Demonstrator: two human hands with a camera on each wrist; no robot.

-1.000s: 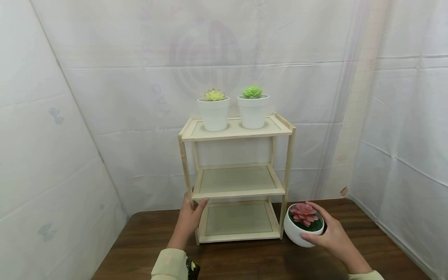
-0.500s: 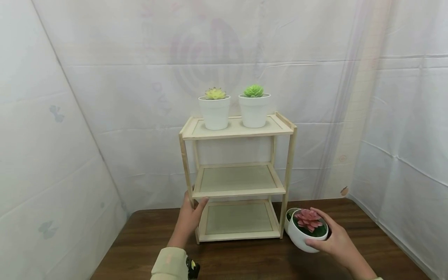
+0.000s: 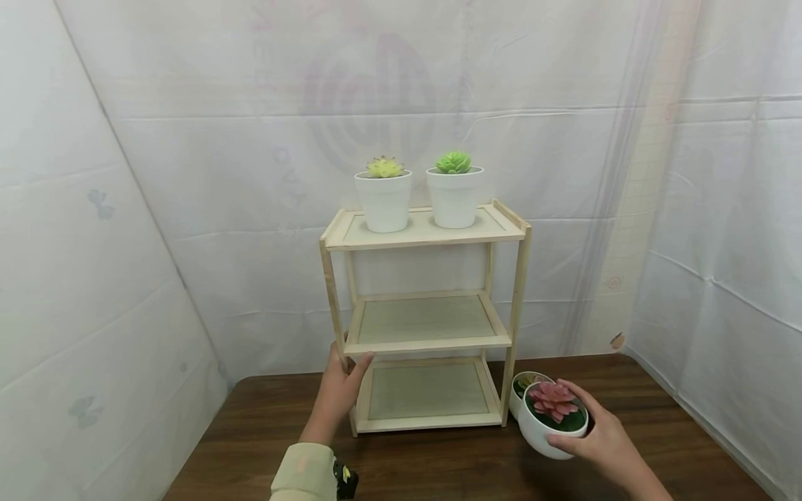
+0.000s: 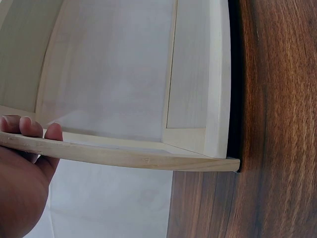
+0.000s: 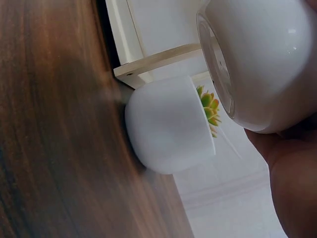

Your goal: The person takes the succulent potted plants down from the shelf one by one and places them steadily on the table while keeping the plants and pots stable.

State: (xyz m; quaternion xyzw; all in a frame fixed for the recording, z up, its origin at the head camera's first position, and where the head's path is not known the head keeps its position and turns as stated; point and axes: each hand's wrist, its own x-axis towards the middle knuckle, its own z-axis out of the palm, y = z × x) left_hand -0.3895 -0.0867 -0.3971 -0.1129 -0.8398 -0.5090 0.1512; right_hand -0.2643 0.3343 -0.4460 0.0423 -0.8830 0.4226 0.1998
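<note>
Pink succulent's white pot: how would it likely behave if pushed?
The held pot may feel slippery, as its wall shines in the right wrist view. It looks stiff, its curve undented by the right hand. If pushed, it could rock, since the body bulges beyond its base.

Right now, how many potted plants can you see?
4: a yellow plant and a bright green plant on the rack's top shelf, a pink plant in the right hand, and a fourth plant on the table, partly hidden behind it.
</note>
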